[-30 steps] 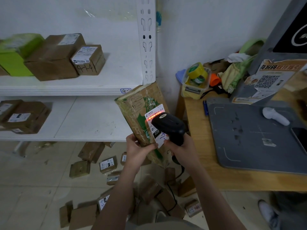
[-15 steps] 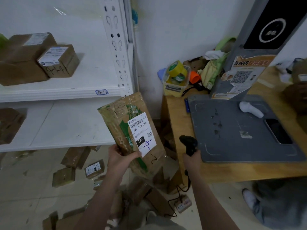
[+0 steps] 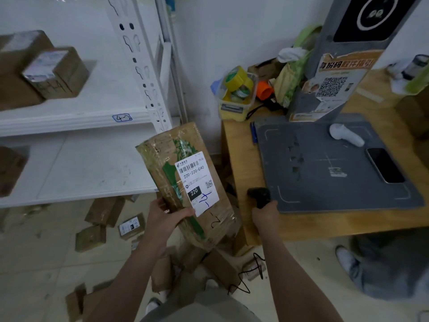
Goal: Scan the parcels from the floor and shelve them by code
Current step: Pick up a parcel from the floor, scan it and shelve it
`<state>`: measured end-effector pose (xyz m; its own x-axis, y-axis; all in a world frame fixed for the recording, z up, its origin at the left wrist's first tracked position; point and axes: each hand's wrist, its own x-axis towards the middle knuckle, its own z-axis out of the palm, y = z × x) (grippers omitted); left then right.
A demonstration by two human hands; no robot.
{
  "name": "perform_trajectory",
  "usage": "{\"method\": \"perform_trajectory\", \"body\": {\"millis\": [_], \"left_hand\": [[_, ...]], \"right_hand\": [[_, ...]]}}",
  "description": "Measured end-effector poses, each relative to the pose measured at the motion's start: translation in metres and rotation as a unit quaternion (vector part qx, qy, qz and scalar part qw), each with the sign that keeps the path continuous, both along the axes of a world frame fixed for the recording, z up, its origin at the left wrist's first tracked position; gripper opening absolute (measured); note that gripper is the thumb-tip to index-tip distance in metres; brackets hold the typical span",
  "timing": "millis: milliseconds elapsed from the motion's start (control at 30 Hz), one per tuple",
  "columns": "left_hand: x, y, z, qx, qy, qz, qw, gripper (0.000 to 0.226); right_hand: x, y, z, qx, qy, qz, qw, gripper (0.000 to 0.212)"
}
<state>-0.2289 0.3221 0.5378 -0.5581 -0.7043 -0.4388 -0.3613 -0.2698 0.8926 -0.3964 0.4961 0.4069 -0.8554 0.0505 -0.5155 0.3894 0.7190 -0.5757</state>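
Observation:
My left hand (image 3: 166, 216) grips a tall brown taped parcel (image 3: 167, 168) by its lower left edge and holds it upright in front of the shelf. Its white label reads 220-220-C40 with a blue handwritten mark. My right hand (image 3: 264, 213) holds the black barcode scanner (image 3: 259, 195) by its handle at the front left corner of the wooden table (image 3: 241, 173), away from the parcel. Several small parcels (image 3: 105, 210) lie scattered on the tiled floor below.
A white metal shelf (image 3: 76, 122) tagged 4-2 holds brown boxes (image 3: 54, 73) at the left. On the table lie a grey scanning mat (image 3: 325, 182), a white handheld device (image 3: 346, 134), a phone (image 3: 385, 165) and a tub of tape rolls (image 3: 236, 89). Another person's shoe (image 3: 346, 259) is at lower right.
My right hand pulled the scanner off the parcel's label and lowered it to the table corner. The scanner's red light is gone. My left hand still holds the parcel.

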Motion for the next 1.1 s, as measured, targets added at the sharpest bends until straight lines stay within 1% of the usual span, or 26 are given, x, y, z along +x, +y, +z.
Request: {"method": "perform_trajectory", "body": {"millis": [100, 133, 167, 233, 267, 300, 367, 400, 467, 500, 567, 633, 700, 800, 867, 1000, 1067, 1100], "left_hand": [[0.003, -0.003, -0.002, 0.009, -0.014, 0.002, 1.0, 0.041], [0.004, -0.005, -0.003, 0.014, -0.022, 0.006, 1.0, 0.045], [0.006, -0.005, -0.002, 0.018, -0.033, 0.008, 0.999, 0.059], [0.01, -0.01, -0.006, 0.019, -0.042, 0.01, 0.999, 0.098], [0.013, -0.012, -0.008, 0.017, -0.044, 0.012, 0.999, 0.105], [0.017, -0.015, -0.01, 0.014, -0.042, 0.015, 0.999, 0.108], [0.024, -0.019, -0.003, 0.024, -0.036, 0.024, 0.999, 0.106], [0.028, -0.022, -0.001, 0.033, -0.03, 0.033, 0.998, 0.101], [0.036, -0.03, 0.002, 0.05, -0.011, 0.049, 0.997, 0.084], [0.042, -0.035, 0.002, 0.055, 0.002, 0.056, 0.997, 0.07], [0.056, -0.045, 0.005, 0.052, 0.023, 0.07, 0.996, 0.043], [0.073, -0.055, 0.01, 0.042, 0.039, 0.083, 0.995, 0.035], [0.096, -0.067, 0.013, 0.039, 0.047, 0.105, 0.993, 0.039], [0.139, -0.088, 0.018, 0.042, 0.048, 0.114, 0.991, 0.053], [0.171, -0.104, 0.019, 0.047, 0.053, 0.127, 0.989, 0.049], [0.242, -0.133, 0.017, 0.071, 0.052, 0.176, 0.98, 0.049], [0.277, -0.148, 0.015, 0.074, 0.047, 0.2, 0.976, 0.051], [0.293, -0.155, 0.014, 0.075, 0.046, 0.21, 0.974, 0.057]], "right_hand": [[0.003, -0.005, -0.001, 0.056, 0.017, -0.009, 0.998, 0.052], [0.004, -0.007, 0.001, 0.081, 0.024, -0.014, 0.996, 0.056], [0.007, -0.01, 0.004, 0.102, 0.034, -0.023, 0.994, 0.058], [0.012, -0.016, 0.013, 0.125, 0.068, -0.052, 0.989, 0.062], [0.015, -0.02, 0.018, 0.125, 0.093, -0.068, 0.986, 0.063], [0.019, -0.026, 0.024, 0.118, 0.122, -0.081, 0.982, 0.063], [0.027, -0.04, 0.037, 0.083, 0.18, -0.087, 0.976, 0.061], [0.031, -0.048, 0.044, 0.055, 0.199, -0.08, 0.975, 0.06], [0.041, -0.065, 0.057, -0.022, 0.213, -0.054, 0.975, 0.055], [0.046, -0.075, 0.062, -0.068, 0.208, -0.039, 0.975, 0.052], [0.059, -0.095, 0.072, -0.156, 0.194, -0.007, 0.969, 0.043], [0.075, -0.117, 0.083, -0.225, 0.172, 0.021, 0.959, 0.035], [0.094, -0.137, 0.091, -0.265, 0.136, 0.069, 0.952, 0.03], [0.129, -0.163, 0.103, -0.31, 0.053, 0.171, 0.934, 0.025], [0.157, -0.18, 0.109, -0.325, -0.011, 0.23, 0.917, 0.023], [0.221, -0.214, 0.112, -0.328, -0.158, 0.28, 0.888, 0.032], [0.252, -0.23, 0.104, -0.335, -0.193, 0.312, 0.868, 0.041], [0.266, -0.238, 0.098, -0.332, -0.201, 0.328, 0.861, 0.047]]}}
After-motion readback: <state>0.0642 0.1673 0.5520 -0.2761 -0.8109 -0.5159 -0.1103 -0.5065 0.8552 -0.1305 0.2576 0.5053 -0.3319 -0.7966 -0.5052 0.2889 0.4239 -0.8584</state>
